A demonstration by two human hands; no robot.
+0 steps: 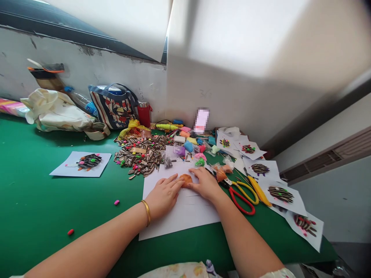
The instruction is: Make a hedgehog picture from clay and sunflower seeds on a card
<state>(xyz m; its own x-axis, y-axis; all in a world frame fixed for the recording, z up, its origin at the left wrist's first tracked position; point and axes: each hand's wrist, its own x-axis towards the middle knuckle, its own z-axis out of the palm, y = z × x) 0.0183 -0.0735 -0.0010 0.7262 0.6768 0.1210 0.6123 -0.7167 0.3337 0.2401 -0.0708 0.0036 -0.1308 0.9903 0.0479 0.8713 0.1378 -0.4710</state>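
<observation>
A flattened round piece of orange clay (186,180) lies on white paper (185,220) in front of me. My left hand (164,195) rests on the paper with fingers stretched toward the clay's left edge, touching it. At the clay's right edge, my right hand (205,183) presses with thumb and fingers apart. Close by on the right are scissors with red and yellow handles (245,199) and a yellow utility knife (259,191). Small bags of orange clay (221,173) sit just beyond my right hand.
A heap of sunflower seeds (142,152) spreads behind the paper, beside several coloured clay packets (188,146). Seed-and-clay pictures on cards (281,194) line the right edge; another card (101,170) lies left. A striped bag (113,108) and red flask (144,115) stand against the wall.
</observation>
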